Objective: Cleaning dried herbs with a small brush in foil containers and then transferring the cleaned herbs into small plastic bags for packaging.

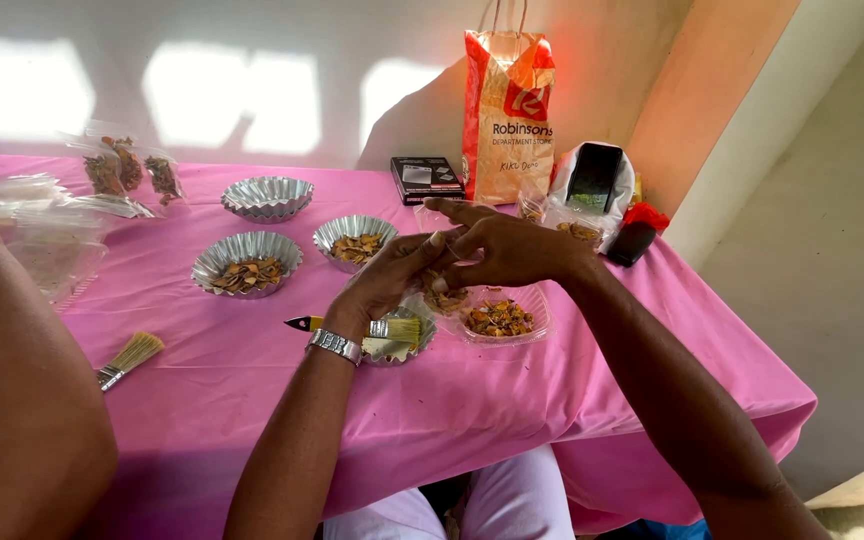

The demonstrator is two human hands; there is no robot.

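Clear bag — both hands' grip, pink tablecloth

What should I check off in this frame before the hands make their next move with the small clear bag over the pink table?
1. Both hands meet on the small clear bag: ok; left hand and right hand come together above it.
2. Bag holds dried pieces: ok, brownish bits show inside.
3. Bag mouth open or sealed: cannot tell, fingers hide it.
4. Clear tray of dried pieces sits under the hands: ok, flat on the pink table.
5. Brush with yellow handle within reach: ok, lying across a foil cup by the left wrist.
6. Foil cups upright: ok, two filled, one empty.
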